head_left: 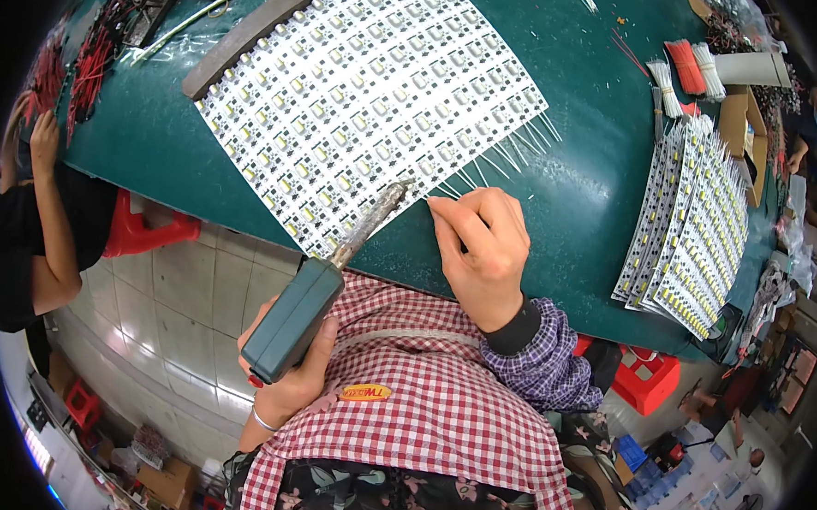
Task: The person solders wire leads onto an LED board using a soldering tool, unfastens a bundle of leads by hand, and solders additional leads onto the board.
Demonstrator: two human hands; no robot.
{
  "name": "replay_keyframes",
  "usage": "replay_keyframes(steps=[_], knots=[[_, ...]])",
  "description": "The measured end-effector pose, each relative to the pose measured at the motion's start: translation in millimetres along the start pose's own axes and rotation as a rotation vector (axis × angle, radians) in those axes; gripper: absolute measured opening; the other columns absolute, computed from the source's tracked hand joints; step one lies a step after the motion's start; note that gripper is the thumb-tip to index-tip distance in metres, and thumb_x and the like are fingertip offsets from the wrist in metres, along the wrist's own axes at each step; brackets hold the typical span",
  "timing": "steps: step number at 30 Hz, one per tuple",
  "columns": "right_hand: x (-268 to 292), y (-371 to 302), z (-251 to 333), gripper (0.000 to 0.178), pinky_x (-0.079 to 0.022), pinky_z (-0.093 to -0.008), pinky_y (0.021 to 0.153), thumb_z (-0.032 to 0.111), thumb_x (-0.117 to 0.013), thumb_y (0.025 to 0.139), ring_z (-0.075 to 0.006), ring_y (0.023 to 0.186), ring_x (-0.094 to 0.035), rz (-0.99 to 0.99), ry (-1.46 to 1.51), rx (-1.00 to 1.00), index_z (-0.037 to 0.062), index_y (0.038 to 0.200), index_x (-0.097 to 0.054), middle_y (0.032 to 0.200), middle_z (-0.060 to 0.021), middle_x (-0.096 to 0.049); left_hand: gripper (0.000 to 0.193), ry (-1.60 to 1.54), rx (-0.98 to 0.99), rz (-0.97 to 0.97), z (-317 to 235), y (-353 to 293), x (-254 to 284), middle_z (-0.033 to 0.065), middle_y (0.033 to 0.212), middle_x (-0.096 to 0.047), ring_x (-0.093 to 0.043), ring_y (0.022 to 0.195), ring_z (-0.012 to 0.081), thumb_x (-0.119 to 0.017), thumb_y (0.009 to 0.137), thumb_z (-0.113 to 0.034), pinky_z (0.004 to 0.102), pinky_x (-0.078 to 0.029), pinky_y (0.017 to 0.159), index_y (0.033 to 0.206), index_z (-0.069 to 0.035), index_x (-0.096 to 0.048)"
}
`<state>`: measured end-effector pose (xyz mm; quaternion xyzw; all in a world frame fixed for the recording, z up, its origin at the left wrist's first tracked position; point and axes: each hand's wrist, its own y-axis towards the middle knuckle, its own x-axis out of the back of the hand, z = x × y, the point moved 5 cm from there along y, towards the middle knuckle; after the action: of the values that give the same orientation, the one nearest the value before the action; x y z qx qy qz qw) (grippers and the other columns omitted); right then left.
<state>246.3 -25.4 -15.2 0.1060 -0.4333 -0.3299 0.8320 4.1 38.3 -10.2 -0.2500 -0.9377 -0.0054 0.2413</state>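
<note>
My left hand (306, 375) is wrapped round the dark green handle of a soldering iron (296, 312). Its scorched metal shaft slants up to the right, with the tip over the near right edge of a white LED circuit board panel (380, 96). Close to that tip, my right hand (488, 250) pinches a thin white wire against or just beside the panel's edge; the exact contact is too small to tell. Further along the same edge, several thin white wires (515, 152) stick out to the right. The panel lies flat on a green table (577, 218).
A dark bar (254, 34) lies along the panel's far left edge. To the right are stacked LED panels (696, 224), a red wire bundle (685, 66), a white wire bundle (663, 86) and a cardboard box (740, 134). Another person's hands (43, 143) are at the left beside red-black wires (94, 54).
</note>
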Motion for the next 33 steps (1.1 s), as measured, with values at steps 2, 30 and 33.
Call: replay_keyframes(steps=[2, 30, 33], knots=[[-0.2, -0.1, 0.9, 0.021, -0.045, -0.0365, 0.07, -0.005, -0.076, 0.072, -0.0231, 0.069, -0.055, 0.005, -0.01, -0.003, 0.0039, 0.09, -0.07, 0.073, -0.0048, -0.05, 0.024, 0.03, -0.026, 0.04, -2.1, 1.9, -1.2, 0.0167, 0.093, -0.071, -0.071, 0.077, 0.0234, -0.079, 0.079, -0.002, 0.0309, -0.055, 0.067, 0.1, 0.006, -0.071], [-2.5, -2.6, 2.5, 0.02, -0.047, -0.0387, 0.077, -0.005, -0.073, 0.074, -0.0239, 0.072, -0.056, 0.034, -0.055, 0.028, 0.0028, 0.091, -0.069, 0.074, -0.0049, -0.049, 0.02, 0.075, -0.161, 0.013, -3.4, -3.2, 3.5, 0.0149, 0.086, -0.068, -0.067, 0.068, 0.0256, -0.077, 0.075, 0.003, 0.0313, -0.052, 0.058, 0.094, 0.005, -0.071], [-3.1, -2.7, 2.7, 0.02, -0.047, -0.0382, 0.075, -0.006, -0.073, 0.073, -0.0238, 0.072, -0.056, 0.034, -0.054, 0.031, 0.0028, 0.091, -0.069, 0.076, -0.0052, -0.051, 0.02, 0.083, -0.166, 0.02, -4.2, -3.2, 1.9, 0.016, 0.089, -0.07, -0.07, 0.071, 0.0263, -0.078, 0.075, 0.004, 0.0315, -0.054, 0.061, 0.094, 0.005, -0.071]])
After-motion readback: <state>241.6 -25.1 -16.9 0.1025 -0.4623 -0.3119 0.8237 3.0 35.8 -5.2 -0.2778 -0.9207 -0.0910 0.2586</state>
